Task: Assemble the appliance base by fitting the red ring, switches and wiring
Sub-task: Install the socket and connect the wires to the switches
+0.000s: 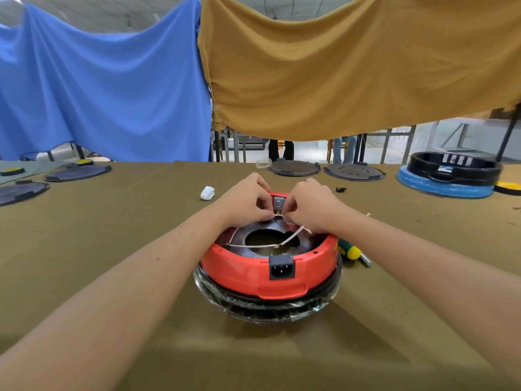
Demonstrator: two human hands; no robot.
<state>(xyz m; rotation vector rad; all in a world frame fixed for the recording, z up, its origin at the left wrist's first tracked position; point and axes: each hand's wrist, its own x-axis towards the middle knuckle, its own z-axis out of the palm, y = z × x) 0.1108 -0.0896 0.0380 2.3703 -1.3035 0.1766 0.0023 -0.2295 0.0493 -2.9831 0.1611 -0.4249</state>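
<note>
The red ring [239, 270] sits on the black appliance base [270, 307] at the table's middle, with a black power socket [282, 267] facing me. White wires [255, 245] cross the dark inner plate. At the ring's far side stands a grey switch [278, 203]. My left hand [246, 200] and my right hand [313, 206] meet just below that switch, each pinching a white wire end at the terminal. The fingertips hide the joint itself.
A green and yellow screwdriver [351, 251] lies right of the base. A white part [207, 192] and a small black part [341, 189] lie beyond it. Dark round plates [294, 167] line the far edge; a blue and black base [448, 179] stands far right.
</note>
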